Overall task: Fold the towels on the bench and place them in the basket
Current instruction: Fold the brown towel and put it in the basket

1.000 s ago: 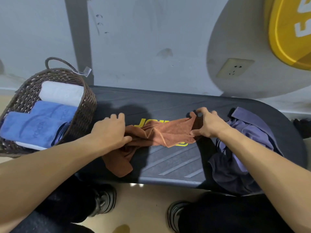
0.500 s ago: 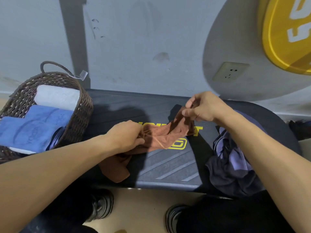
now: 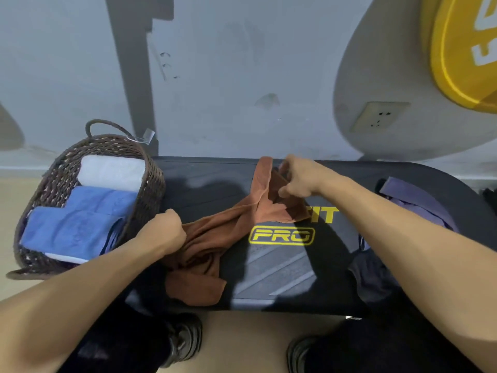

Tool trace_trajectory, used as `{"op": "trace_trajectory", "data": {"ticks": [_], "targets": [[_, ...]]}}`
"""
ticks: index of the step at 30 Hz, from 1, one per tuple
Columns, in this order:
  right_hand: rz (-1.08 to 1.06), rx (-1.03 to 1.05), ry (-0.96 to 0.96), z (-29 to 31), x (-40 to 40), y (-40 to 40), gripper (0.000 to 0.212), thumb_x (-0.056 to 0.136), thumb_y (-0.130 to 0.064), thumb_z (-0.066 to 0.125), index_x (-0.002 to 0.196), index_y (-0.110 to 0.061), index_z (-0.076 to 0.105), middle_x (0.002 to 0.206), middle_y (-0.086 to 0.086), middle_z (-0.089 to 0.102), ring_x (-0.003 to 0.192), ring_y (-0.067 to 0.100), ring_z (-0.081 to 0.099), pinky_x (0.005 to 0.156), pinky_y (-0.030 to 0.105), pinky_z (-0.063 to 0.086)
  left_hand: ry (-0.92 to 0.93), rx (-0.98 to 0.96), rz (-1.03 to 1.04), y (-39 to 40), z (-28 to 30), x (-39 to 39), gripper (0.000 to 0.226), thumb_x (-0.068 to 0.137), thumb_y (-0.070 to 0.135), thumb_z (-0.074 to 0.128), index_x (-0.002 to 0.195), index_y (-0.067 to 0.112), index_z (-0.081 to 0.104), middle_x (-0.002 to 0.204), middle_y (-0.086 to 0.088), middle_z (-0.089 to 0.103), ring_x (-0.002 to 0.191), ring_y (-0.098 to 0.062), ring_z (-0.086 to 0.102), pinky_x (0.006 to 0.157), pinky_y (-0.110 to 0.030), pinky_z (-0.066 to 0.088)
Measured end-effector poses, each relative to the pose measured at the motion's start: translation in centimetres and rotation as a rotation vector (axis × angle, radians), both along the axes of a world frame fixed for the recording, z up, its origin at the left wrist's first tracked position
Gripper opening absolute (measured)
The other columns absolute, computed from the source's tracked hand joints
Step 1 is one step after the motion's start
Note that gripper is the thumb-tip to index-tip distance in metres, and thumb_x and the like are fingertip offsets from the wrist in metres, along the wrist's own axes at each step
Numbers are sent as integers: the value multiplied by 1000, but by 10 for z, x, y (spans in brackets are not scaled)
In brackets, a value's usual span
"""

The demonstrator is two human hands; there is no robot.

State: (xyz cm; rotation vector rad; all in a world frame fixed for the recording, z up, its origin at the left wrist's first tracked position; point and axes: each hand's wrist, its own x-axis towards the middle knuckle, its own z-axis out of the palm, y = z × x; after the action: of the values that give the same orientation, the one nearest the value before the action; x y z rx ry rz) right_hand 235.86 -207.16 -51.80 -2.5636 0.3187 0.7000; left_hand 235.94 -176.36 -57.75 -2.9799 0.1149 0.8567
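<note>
Brown towel (image 3: 215, 232): long axis slanting between left hand (image 3: 165, 232) gripping near end and right hand (image 3: 295, 179) pinching raised far corner

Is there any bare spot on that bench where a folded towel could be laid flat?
Yes: the bench is bare near its front edge, below the PRO logo, between the brown towel and the purple towel pile. Another bare strip lies behind, between the basket and the right hand. The bench's right end is crowded.

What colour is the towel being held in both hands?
Rust brown towel, plain with no pattern, seen in the head view.
</note>
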Motion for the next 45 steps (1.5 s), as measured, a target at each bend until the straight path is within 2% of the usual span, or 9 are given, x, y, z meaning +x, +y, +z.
{"op": "trace_trajectory", "data": {"ticks": [2,6,12,16,19,25,31,39,45], "targets": [[-26,-161,76,-10,-6,0,72,67,-39,86,122,-7,52,119,15,63,107,32,62,72,29,43,49,-66,-68,-1,0,-3,30,100,27,42,108,0,49,114,-24,62,102,-40,61,78,-38,45],[-44,-99,117,-37,-33,4,77,64,-50,86,118,-7,53,119,11,64,109,32,62,78,31,49,128,-102,-167,-12,7,-11,45,93,54,52,108,12,51,110,-10,64,100,-29,62,75,-33,45],[11,25,49,-32,-39,9,19,73,-21,75,88,-16,66,87,5,71,82,24,66,61,24,43,276,-312,-120,-36,2,-34,24,90,44,61,80,25,51,83,9,60,83,-15,60,67,-27,40],[-128,244,122,0,-26,-17,21,67,7,64,73,-13,64,66,10,62,54,20,51,51,29,41,390,-460,-58,-61,-4,-56,17,90,37,65,82,25,56,77,8,64,65,-4,57,51,-17,43],[-161,196,212,19,-25,-49,26,69,14,63,79,-10,63,74,16,62,60,26,59,53,37,53,423,-483,-65,-80,-2,-62,18,91,33,64,79,21,58,74,7,63,59,-4,57,43,-14,44],[-113,-223,169,0,-36,-74,54,73,-18,80,124,-11,63,119,9,66,103,28,63,85,34,54,217,-326,-178,-113,18,-38,22,84,37,64,88,16,61,85,-1,68,75,-20,65,60,-27,50],[-173,-117,113,-33,-47,-62,53,74,-20,78,123,-11,58,120,13,63,107,32,62,86,33,54,107,-679,-200,-161,15,-35,42,79,58,68,103,26,56,92,14,62,84,-5,60,67,-21,42],[-251,-24,21,-47,-51,-69,56,73,-20,79,123,-16,55,122,10,62,106,28,61,77,25,44,190,-578,-311,-189,3,-42,25,85,28,70,85,3,66,83,-12,70,82,-28,65,72,-37,53],[-234,16,49,-32,-40,-84,43,71,-10,77,112,-19,66,92,-3,65,68,12,56,55,18,41,119,-482,-60,-153,13,-7,14,86,28,71,79,17,64,76,5,65,78,-17,63,69,-27,43]]}}
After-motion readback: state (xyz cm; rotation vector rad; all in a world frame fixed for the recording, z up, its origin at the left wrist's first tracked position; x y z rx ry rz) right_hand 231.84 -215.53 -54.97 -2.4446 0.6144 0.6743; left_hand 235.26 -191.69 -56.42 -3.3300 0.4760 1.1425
